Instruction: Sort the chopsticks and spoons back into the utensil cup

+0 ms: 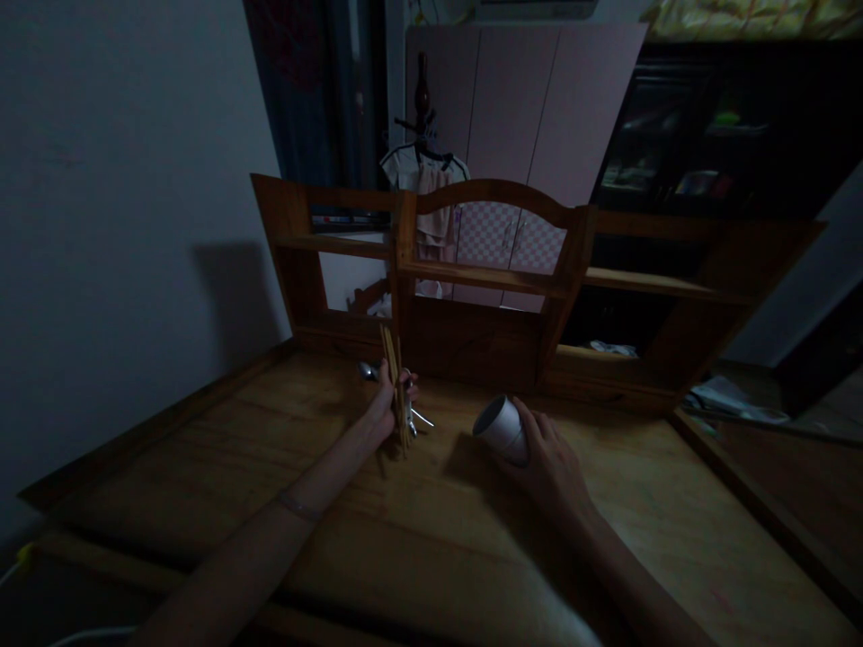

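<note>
My left hand [386, 406] is closed around a bundle of wooden chopsticks [392, 359], held nearly upright over the desk. Metal cutlery pokes out of the same grip: a spoon [366, 370] with its bowl to the left, and thin shiny handles [422, 417] to the right. How many pieces there are, I cannot tell. My right hand [549, 454] wraps round a whitish cylindrical cup [502, 429], tilted so that its dark open mouth faces left toward the bundle. The cup and the cutlery are apart.
Both hands are above a wooden desktop [431, 539]. A wooden shelf unit [485, 279] runs along its back edge, with crumpled whitish stuff [612, 348] in the right compartment. A wall [135, 225] borders the left side. Behind stand a pink wardrobe [512, 99] and a clothes rack [422, 99].
</note>
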The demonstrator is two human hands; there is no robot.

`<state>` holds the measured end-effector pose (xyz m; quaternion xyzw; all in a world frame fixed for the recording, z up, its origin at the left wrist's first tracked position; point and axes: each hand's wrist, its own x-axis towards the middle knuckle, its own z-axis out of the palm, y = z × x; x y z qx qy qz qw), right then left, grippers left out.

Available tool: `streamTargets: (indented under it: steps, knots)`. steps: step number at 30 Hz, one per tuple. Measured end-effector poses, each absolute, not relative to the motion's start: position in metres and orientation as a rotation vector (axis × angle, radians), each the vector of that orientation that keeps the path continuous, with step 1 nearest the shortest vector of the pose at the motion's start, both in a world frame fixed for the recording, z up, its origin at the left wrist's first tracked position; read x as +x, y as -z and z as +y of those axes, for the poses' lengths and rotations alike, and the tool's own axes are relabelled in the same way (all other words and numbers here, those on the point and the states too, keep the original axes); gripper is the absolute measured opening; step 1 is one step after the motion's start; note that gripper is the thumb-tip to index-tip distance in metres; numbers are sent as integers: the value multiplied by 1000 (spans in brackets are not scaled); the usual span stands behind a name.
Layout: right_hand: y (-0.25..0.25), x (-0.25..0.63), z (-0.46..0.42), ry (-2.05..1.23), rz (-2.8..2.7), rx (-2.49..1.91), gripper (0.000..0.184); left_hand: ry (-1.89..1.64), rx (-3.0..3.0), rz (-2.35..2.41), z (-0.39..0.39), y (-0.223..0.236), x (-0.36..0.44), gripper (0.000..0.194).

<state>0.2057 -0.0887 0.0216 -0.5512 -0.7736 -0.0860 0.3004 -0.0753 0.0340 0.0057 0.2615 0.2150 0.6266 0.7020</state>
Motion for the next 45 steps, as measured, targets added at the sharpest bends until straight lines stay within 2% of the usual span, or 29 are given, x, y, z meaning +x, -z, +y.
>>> streamTargets:
  steps: [45]
  knots:
    - [-20, 207, -87, 196, -2051, -1479, 84, -1430, 600, 584, 39, -5, -76, 48]
